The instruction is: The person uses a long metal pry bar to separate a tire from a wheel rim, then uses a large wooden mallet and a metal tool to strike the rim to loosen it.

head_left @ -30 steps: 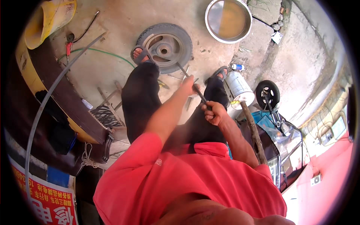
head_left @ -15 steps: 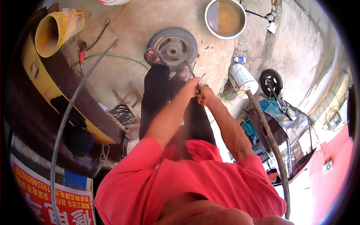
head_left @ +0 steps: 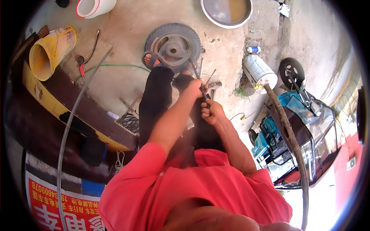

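A small wheel with a black tyre (head_left: pixel 173 29) and a grey spoked rim lies flat on the ground in front of me. My sandalled feet (head_left: pixel 153 61) press against its near side. Between the wheel and my body slants a long dark metal bar (head_left: pixel 194 69), its far end at the near edge of the tyre. My left hand (head_left: pixel 195 90) is closed round the bar at mid-length. Closer to me, my right hand (head_left: pixel 214 112) grips its near end. Thin metal rods (head_left: pixel 211 76) and a grey tool of unclear kind lie beyond my hands.
A basin of murky water (head_left: pixel 227 26) stands far right of the wheel. Yellow (head_left: pixel 61 46) and white (head_left: pixel 101 5) buckets stand far left, near a green hose (head_left: pixel 115 65). At right are a white drum (head_left: pixel 259 71), a wooden pole (head_left: pixel 287 129) and a framed cart (head_left: pixel 308 115).
My right hand has moved toward my body and away from the left hand, so more of the bar shows between them. The whole view has shifted slightly.
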